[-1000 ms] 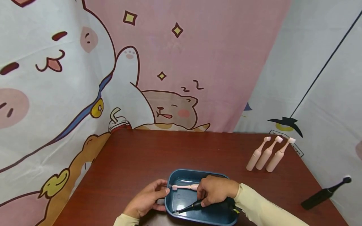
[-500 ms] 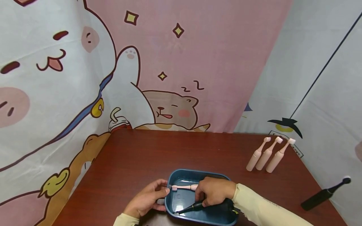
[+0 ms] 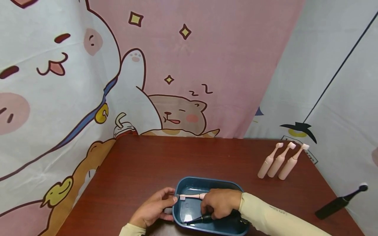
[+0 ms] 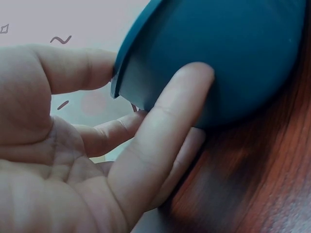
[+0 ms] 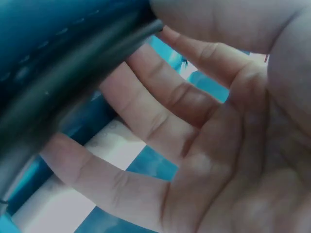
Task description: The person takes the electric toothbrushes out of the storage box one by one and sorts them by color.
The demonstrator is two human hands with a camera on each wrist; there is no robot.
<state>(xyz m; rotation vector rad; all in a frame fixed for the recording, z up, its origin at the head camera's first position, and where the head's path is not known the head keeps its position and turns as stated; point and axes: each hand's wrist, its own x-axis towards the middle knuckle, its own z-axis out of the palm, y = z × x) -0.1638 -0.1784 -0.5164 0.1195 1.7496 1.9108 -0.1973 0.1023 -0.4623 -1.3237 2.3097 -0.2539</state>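
Note:
A blue rectangular tray (image 3: pixel 189 213) sits near the front of the table. My left hand (image 3: pixel 156 206) grips its left end, the thumb at the rim. In the left wrist view, the fingers (image 4: pixel 189 80) lie against the tray's outer wall. Inside the tray, my right hand (image 3: pixel 221 203) holds a black electric toothbrush (image 3: pixel 203 218), its head pointing left. The right wrist view shows fingertips along its dark handle (image 5: pixel 63 82). Behind it lies a pink electric toothbrush (image 3: pixel 193 196), head to the left, its handle partly hidden by the right hand.
Three pink electric toothbrushes (image 3: pixel 277 162) stand upright in a row at the back right of the brown table (image 3: pixel 147 164). Another black electric toothbrush (image 3: pixel 333 206) stands near the right edge. A cartoon-printed cloth (image 3: pixel 221 65) hangs behind the table.
My right hand has shifted slightly left and towards the front, lower into the tray, with the black electric toothbrush. The left hand and the tray have stayed put.

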